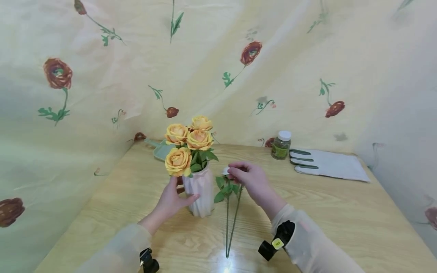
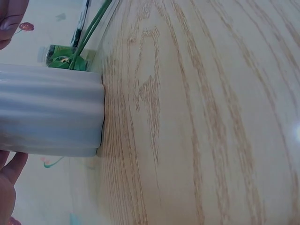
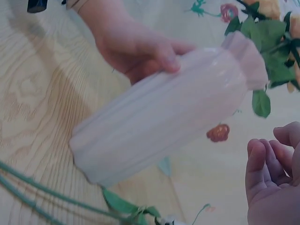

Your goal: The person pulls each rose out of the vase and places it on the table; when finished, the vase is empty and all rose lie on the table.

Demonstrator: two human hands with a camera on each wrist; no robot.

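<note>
My left hand (image 1: 172,204) grips a pale, ribbed vase (image 1: 201,193) from its left side, thumb across the front. The vase stands upright on the table with several yellow roses (image 1: 178,161) and green leaves in it; in the left wrist view, its lower part (image 2: 51,112) shows. Right of the vase lies a white flower (image 1: 225,171) with green leaves (image 1: 225,189) and two long, thin stems (image 1: 227,227). My right hand (image 1: 250,180) is over the flower head. The right wrist view shows its fingers (image 3: 262,164) loosely curled, nothing visible between them.
A lidded glass jar (image 1: 281,146) stands at the table's back. Right of it lies a white glove-like item (image 1: 334,163) with dark green edging. Behind the roses is a pale green tray with a handle (image 1: 161,151). Flower-patterned cloth (image 1: 205,68) hangs behind the table (image 1: 324,212).
</note>
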